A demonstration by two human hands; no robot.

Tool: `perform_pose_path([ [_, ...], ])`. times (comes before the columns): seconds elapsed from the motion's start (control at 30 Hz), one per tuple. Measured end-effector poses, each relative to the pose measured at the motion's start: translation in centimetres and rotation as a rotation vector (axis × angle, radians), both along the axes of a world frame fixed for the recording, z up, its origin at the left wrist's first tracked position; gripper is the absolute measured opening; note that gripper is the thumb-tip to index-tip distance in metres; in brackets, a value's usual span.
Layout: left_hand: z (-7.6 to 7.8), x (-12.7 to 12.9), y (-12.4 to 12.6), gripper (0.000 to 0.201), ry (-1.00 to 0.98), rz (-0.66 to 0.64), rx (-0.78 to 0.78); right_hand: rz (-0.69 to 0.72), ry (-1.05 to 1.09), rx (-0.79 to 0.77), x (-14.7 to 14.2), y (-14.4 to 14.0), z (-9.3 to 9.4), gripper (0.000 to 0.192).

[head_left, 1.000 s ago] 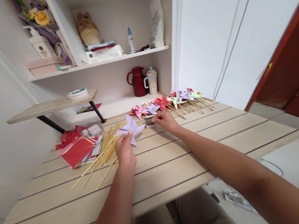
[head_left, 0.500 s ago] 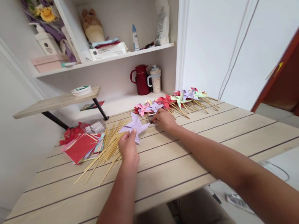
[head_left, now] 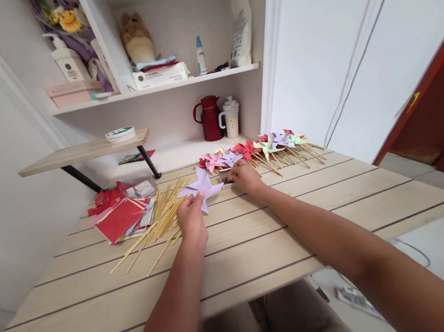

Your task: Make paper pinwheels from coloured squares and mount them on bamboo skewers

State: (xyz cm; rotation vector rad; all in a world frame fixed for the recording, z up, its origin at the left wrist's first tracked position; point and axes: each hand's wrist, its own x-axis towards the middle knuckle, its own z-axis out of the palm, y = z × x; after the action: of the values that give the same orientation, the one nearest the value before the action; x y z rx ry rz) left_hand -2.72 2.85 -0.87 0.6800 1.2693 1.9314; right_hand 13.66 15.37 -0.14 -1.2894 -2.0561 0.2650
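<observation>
Head view — pinwheel [head_left: 203, 187] grip unchanged

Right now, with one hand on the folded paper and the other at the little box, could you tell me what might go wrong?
The lilac folded paper pinwheel is pinched only at its edge by the left hand, so its folds may spring open. The right hand picks at the small box beside the finished paper pinwheels; a nudge could scatter them. The loose bamboo sticks under the left wrist could roll.
</observation>
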Motion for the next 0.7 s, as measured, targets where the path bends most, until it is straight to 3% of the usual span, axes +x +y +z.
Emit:
perform_pose_path([
  [0.2, 0.1, 0.0, 0.0, 0.034, -0.004, 0.002, 0.001, 0.025, 0.134, -0.010, 1.1, -0.9, 1.0, 0.017],
  [0.33, 0.0, -0.1, 0.0, 0.037, -0.009, 0.022, -0.005, 0.267, 0.112, -0.097, 1.6, -3.4, 0.1, 0.015],
  [0.4, 0.0, -0.1, 0.0, 0.037, -0.008, 0.020, -0.001, 0.319, 0.085, -0.154, 1.8, -4.3, -0.6, 0.016],
  [0.7, -0.4, -0.2, 0.2, 0.036, 0.045, -0.011, 0.014, 0.307, 0.090, -0.237, 2.5, -4.2, -1.0, 0.010],
])
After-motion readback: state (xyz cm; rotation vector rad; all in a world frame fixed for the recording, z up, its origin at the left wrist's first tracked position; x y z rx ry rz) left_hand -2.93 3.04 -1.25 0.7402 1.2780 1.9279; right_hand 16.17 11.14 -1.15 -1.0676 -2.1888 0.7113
